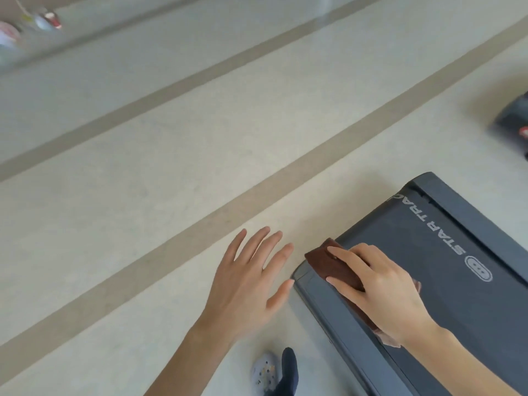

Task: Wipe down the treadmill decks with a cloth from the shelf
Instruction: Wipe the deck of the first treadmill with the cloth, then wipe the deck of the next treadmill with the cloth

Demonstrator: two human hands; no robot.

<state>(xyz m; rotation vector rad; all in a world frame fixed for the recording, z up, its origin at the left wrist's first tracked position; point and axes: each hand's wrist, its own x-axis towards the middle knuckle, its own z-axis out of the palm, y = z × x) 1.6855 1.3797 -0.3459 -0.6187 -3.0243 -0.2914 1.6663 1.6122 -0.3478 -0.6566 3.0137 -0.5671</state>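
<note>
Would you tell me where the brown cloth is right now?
Lower right of the head view: the cloth lies under the right hand on the treadmill deck's left rail.

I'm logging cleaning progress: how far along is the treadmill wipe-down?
Done: a brown cloth is already fetched. In hand: the right hand presses it on the side rail at the deck's end; the left hand hovers open over the floor. Left: how much deck is wiped can't be told.

I count one treadmill deck [445,270], one brown cloth [328,264] on its near corner, two hands beside it, and one shoe [264,371] below.
</note>
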